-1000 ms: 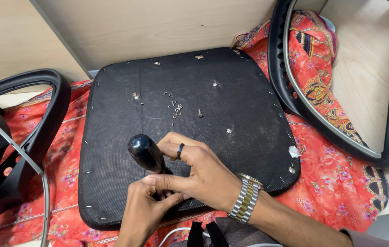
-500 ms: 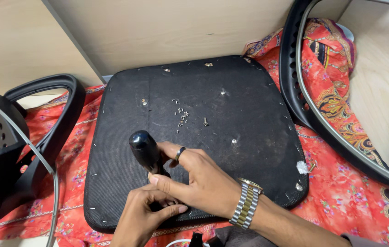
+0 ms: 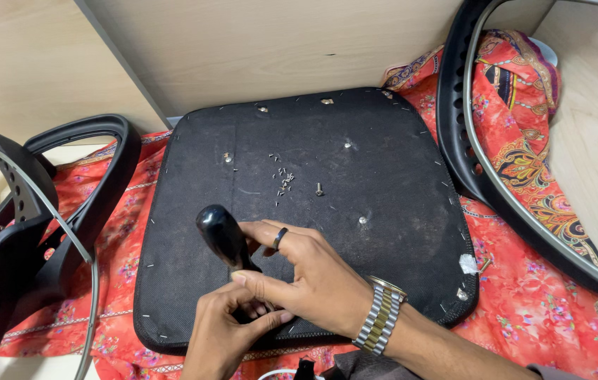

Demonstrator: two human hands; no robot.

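Black-handled screwdriver (image 3: 220, 236), grasped low on the handle by the right hand (image 3: 309, 281): thumb and fingers wrapped about it, a dark ring (image 3: 280, 238) on one finger, a metal watch (image 3: 381, 317) at the wrist. Left hand (image 3: 225, 331) just below, fingers pinched around the hidden shaft, touching the right thumb. Tip not visible.

Long axis: tilted, rounded handle end pointing up and to the left, away from the person; shaft running down toward the pad's near edge.

Location: over the near-left part of the black seat pad (image 3: 383, 183), which lies underside up.

On the pad:
- small heap of loose screws (image 3: 283, 180) near its middle, well apart from the hands
- single larger screw (image 3: 318, 189) just beside the heap
- staples along its edges
- white scrap (image 3: 468, 264) at the near-right corner

Under the pad: red patterned cloth (image 3: 545, 317).

Left of the pad: black armrest (image 3: 95, 204), lying on the cloth.

Right of the pad: black chair-back frame (image 3: 485, 190), resting over the cloth.

Behind: pale wooden panels (image 3: 285, 49).
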